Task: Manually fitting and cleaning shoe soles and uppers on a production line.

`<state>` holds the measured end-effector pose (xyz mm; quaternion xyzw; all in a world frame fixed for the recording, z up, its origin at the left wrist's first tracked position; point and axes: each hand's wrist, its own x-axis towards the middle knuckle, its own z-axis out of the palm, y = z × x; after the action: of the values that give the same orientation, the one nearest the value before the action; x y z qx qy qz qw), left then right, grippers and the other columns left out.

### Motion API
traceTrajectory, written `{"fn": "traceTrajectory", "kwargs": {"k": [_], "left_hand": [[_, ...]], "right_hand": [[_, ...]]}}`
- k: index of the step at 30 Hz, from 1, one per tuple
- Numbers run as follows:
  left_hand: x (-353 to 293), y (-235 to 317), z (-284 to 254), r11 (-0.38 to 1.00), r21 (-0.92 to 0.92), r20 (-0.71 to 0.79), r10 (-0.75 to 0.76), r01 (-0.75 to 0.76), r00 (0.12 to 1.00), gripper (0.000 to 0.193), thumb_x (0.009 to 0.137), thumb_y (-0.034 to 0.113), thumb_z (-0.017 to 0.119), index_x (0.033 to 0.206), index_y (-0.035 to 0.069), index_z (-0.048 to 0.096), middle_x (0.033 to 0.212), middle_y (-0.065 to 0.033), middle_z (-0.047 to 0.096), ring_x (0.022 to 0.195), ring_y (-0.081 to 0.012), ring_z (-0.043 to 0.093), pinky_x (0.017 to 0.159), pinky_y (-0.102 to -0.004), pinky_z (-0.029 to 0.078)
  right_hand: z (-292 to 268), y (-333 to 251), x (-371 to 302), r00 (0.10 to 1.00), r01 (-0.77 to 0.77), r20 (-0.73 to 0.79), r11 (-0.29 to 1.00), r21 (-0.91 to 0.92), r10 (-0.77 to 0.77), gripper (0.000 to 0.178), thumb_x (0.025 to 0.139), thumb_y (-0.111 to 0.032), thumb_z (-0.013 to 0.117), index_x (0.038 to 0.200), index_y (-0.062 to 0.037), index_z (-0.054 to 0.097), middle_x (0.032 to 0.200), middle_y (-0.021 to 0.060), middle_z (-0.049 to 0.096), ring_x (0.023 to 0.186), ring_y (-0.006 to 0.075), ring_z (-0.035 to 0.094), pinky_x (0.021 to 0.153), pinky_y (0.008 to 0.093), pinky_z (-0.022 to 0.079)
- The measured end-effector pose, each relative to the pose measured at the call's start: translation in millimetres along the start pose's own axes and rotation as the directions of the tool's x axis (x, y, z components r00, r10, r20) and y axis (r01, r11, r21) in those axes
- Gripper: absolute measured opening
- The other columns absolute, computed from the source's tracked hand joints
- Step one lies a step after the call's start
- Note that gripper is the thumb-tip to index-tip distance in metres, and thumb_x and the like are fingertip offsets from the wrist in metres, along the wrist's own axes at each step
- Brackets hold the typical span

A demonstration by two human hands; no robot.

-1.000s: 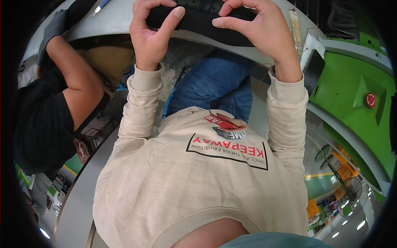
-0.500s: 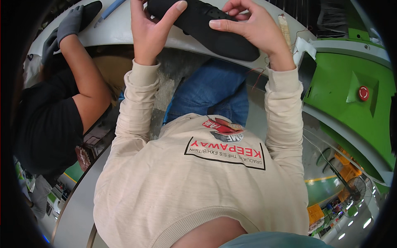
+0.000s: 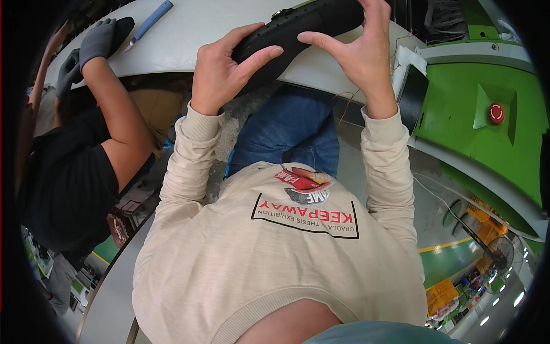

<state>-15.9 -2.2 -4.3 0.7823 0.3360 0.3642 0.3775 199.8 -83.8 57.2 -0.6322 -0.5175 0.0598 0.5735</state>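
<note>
A black shoe (image 3: pixel 298 31) is raised over the near edge of the white table, slanting up to the right, with small holes along its side and a small metal piece on its upper edge. At its lower left end my left hand (image 3: pixel 226 66) is closed around it, thumb laid along the near side. My right hand (image 3: pixel 364 49) grips the upper right end, with the thumb near the shoe's middle and the fingers reaching behind that end. The top frame edge cuts off part of my right fingers.
The white table (image 3: pixel 189 28) curves across the top, bearing a blue-handled tool (image 3: pixel 150 24). On the left, a co-worker's grey-gloved hand (image 3: pixel 97 43) holds a black item (image 3: pixel 121 31). A green machine (image 3: pixel 458 97) with a red button (image 3: pixel 497 113) stands right; red wires (image 3: pixel 346 103) hang nearby.
The shoe has been turned: its right end has swung up and its left end down toward me. My left hand has lowered with it, and both hands still hold the shoe.
</note>
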Motion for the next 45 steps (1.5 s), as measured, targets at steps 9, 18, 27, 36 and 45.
{"fn": "traceTrajectory", "kwargs": {"k": [9, 18, 27, 36, 45], "left_hand": [[4.6, -0.6, -6.1, 0.990, 0.124, 0.045, 0.064, -0.069, 0.997, 0.052, 0.088, 0.034, 0.091, 0.125, 0.001, 0.078, 0.096, -0.0196, 0.081, 0.084, -0.0250, 0.082, 0.076, -0.0323, 0.063], [18.0, 2.7, -19.8, 0.969, 0.106, 0.148, 0.205, -0.222, 0.967, 0.052, 0.084, 0.031, 0.093, 0.125, 0.002, 0.079, 0.096, -0.0190, 0.081, 0.081, -0.0242, 0.081, 0.075, -0.0321, 0.062], [28.2, 18.6, -21.9, 0.917, 0.206, 0.261, 0.285, -0.342, 0.922, 0.053, 0.082, 0.035, 0.094, 0.123, 0.004, 0.080, 0.092, -0.0176, 0.080, 0.075, -0.0293, 0.078, 0.069, -0.0332, 0.060], [26.9, 20.8, -33.6, 0.913, 0.225, 0.317, 0.261, -0.339, 0.912, 0.051, 0.087, 0.024, 0.091, 0.131, 0.001, 0.077, 0.102, -0.0205, 0.081, 0.086, -0.0220, 0.080, 0.081, -0.0306, 0.061], [26.7, 4.8, -36.3, 0.950, 0.153, 0.262, 0.226, -0.272, 0.938, 0.046, 0.089, 0.034, 0.089, 0.124, 0.005, 0.081, 0.094, -0.0178, 0.081, 0.075, -0.0253, 0.079, 0.071, -0.0315, 0.061]], "right_hand": [[-39.4, 38.3, 31.9, 0.895, -0.090, 0.445, 0.982, 0.165, 0.008, 0.044, 0.077, -0.002, 0.092, 0.115, 0.0003, 0.072, 0.129, 0.0156, 0.070, 0.128, 0.0272, 0.065, 0.110, 0.0379, 0.052], [-51.9, 35.3, 46.4, 0.815, -0.248, 0.556, 0.965, 0.081, 0.163, 0.033, 0.071, 0.000, 0.096, 0.096, 0.0026, 0.074, 0.106, 0.0111, 0.078, 0.104, 0.0198, 0.074, 0.099, 0.0340, 0.058], [-57.5, 59.1, 69.8, 0.533, -0.443, 0.776, 0.892, -0.085, 0.338, 0.044, 0.061, -0.002, 0.102, 0.091, -0.0025, 0.070, 0.092, 0.0027, 0.073, 0.085, 0.0108, 0.068, 0.082, 0.0274, 0.055], [-37.2, 18.0, 48.6, 0.630, -0.216, 0.747, 0.972, -0.096, 0.214, 0.043, 0.075, -0.010, 0.096, 0.112, -0.0005, 0.075, 0.105, 0.0085, 0.074, 0.097, 0.0183, 0.071, 0.089, 0.0321, 0.056], [-24.0, 28.7, 47.1, 0.659, -0.193, 0.743, 0.981, 0.014, 0.119, 0.038, 0.081, -0.016, 0.093, 0.111, -0.0008, 0.076, 0.104, 0.0080, 0.072, 0.098, 0.0194, 0.069, 0.090, 0.0320, 0.055]]}}
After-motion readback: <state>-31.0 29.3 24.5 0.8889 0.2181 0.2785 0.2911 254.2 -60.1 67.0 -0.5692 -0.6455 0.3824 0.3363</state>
